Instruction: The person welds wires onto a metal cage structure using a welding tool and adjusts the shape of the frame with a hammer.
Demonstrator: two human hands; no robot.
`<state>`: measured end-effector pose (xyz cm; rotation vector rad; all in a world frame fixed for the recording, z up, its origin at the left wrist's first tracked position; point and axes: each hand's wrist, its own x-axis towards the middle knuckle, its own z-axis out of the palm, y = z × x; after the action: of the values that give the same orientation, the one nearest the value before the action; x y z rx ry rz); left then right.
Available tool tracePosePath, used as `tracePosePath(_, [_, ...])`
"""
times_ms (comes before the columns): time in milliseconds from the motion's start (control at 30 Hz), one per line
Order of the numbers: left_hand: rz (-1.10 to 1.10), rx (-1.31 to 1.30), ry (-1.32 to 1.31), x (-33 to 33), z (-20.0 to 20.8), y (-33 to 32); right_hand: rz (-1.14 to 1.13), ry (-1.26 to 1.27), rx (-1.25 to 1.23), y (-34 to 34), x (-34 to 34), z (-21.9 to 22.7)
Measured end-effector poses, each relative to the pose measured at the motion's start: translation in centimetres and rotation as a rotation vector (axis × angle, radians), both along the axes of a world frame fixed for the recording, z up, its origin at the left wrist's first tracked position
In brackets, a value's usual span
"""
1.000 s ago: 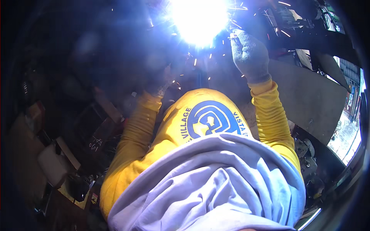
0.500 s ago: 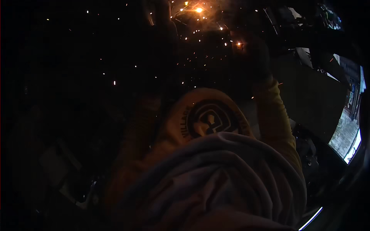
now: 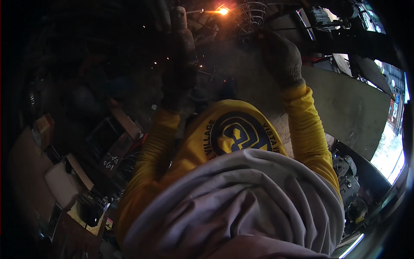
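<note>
My left hand [image 3: 179,75], dark in shadow, is closed around a welding electrode holder [image 3: 185,39] that points away from me. From its far end a thin electrode [image 3: 195,11] reaches right, towards a bright orange glowing spot [image 3: 223,11]. Just right of the glow is a round wire cage [image 3: 254,15] of curved metal bars. My right hand [image 3: 282,58], in a grey knit glove, has its fingers curled at the cage's near right side. Shadow hides what those fingers grip. A few sparks float below the glow.
A large flat panel [image 3: 345,103] stands right of my right arm, with machine parts [image 3: 347,177] below it. At lower left are an open cardboard box [image 3: 64,181] and a dark board [image 3: 114,157]. Dark bars cross at upper right. Daylight enters at far right.
The shower of sparks has thinned to a few. The picture has brightened, so the holder, cage, sleeves and surroundings now show. Both arms stay in nearly the same place.
</note>
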<state>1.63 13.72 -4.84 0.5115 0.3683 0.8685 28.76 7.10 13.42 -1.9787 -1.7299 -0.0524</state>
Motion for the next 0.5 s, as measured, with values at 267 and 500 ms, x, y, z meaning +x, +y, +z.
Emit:
tracePosePath(267, [-0.071, 0.307, 0.431, -0.7, 0.8, 0.0, -0.054, -0.041, -0.041, 0.0, -0.2, -0.3])
tracePosePath(500, [-0.09, -0.124, 0.026, 0.9, -1.7, 1.5, -0.089, -0.031, -0.112, 0.5, 1.0, 0.3])
